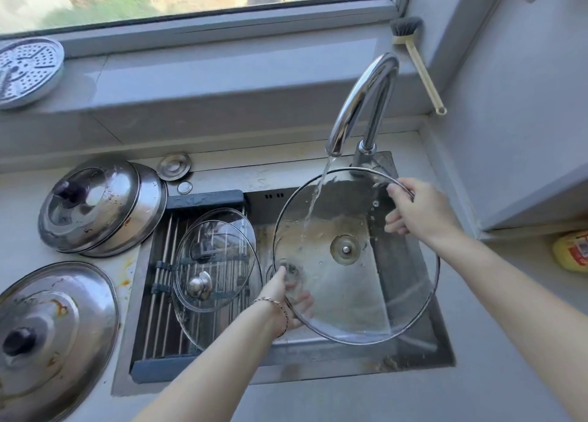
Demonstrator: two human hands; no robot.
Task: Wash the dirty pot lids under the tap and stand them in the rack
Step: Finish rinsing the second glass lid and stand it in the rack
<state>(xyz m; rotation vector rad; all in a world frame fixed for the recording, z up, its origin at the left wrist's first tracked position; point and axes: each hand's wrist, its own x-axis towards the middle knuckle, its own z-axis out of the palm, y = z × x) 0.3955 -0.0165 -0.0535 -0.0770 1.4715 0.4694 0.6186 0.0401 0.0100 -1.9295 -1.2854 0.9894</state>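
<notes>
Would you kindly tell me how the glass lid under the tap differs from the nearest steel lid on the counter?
The glass lid is see-through; the steel lid is opaque metal. The glass lid is held tilted over the sink by the left hand and right hand, with water running on it; the steel lid lies knob-up on the counter, untouched and stained orange. Both are round and outside the rack.
</notes>
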